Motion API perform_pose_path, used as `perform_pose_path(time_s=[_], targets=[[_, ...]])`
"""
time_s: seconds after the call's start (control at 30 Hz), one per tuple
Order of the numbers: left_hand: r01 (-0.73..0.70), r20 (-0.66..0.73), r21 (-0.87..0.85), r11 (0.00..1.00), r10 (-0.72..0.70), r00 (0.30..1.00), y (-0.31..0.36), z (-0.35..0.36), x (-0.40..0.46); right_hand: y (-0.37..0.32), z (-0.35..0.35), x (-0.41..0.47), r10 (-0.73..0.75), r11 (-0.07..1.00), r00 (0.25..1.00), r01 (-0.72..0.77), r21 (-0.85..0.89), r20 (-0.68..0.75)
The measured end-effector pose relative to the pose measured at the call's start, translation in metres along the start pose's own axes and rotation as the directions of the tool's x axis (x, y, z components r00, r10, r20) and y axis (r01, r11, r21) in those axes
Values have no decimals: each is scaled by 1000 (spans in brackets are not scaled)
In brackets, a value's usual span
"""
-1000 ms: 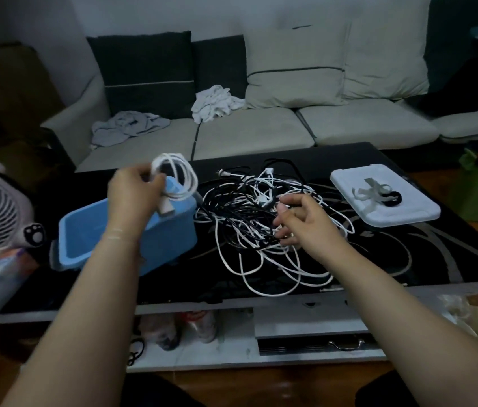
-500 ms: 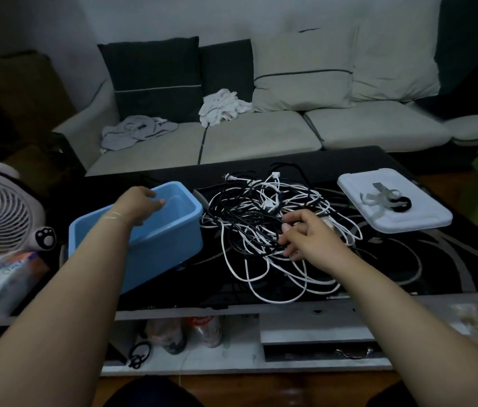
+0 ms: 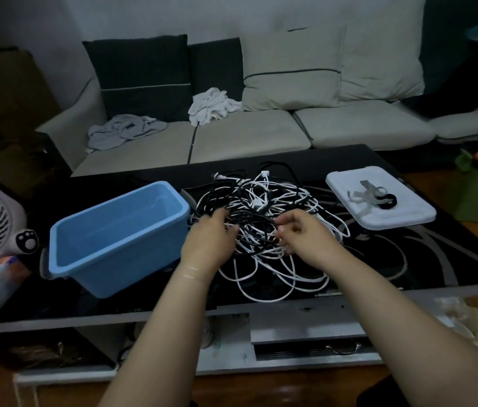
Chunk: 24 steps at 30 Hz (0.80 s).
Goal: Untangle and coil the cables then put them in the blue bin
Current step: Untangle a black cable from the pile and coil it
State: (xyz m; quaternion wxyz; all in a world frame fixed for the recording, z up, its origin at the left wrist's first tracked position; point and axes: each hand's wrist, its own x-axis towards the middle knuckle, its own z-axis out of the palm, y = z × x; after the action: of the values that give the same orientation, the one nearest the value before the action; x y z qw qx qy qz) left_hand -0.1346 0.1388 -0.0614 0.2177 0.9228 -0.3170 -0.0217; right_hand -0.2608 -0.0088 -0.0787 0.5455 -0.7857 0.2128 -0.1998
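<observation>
Left hand [image 3: 210, 240]: fingers curled into cable tangle [image 3: 264, 224]; grip unclear.
Right hand [image 3: 305, 235]: pinching a black cable [image 3: 257, 217].
Blue bin [image 3: 114, 239]: just left of left hand.

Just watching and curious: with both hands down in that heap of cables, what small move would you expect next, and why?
Probably picking out one strand and lifting it free. Both the left hand and the right hand sit on the tangled cables, black and white cords still knotted together, so one cable must be separated before it can be coiled for the blue bin beside them.
</observation>
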Motion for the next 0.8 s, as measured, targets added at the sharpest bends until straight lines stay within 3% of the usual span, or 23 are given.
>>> perform_pose_path(time_s=[0.1,0.23,0.3,0.37,0.47,0.53,0.6,0.67,0.73,0.8], targets=[[2,-41,88,996,2,999,1,19,-10,3,0,-1,-93,996,992,93,-6,89],[-55,-43,27,998,56,997,7,23,-2,18,18,4,-18,988,975,52,-146,223],[-70,23,-22,997,70,997,8,23,0,23,30,6,28,964,979,27,-263,200],[-89,19,-167,982,94,995,12,22,1,22,35,9,38,942,996,-7,-335,85],[-84,-56,-489,868,65,996,18,13,1,16,35,8,-60,957,998,53,-284,-17],[-72,-112,-624,778,2,994,20,8,0,5,32,2,-200,967,975,180,-181,-97],[-124,-249,-640,758,-52,967,19,2,0,-10,26,-7,-342,935,927,318,-157,-155],[-241,-397,-607,757,-27,917,14,-6,0,-24,21,-20,-417,901,905,400,-169,-80],[-263,-344,-719,643,-1,939,13,-13,2,-34,20,-36,-459,856,887,457,-242,51],[-103,-135,-903,417,-48,990,13,-19,2,-41,22,-48,-513,774,843,536,-337,162]])
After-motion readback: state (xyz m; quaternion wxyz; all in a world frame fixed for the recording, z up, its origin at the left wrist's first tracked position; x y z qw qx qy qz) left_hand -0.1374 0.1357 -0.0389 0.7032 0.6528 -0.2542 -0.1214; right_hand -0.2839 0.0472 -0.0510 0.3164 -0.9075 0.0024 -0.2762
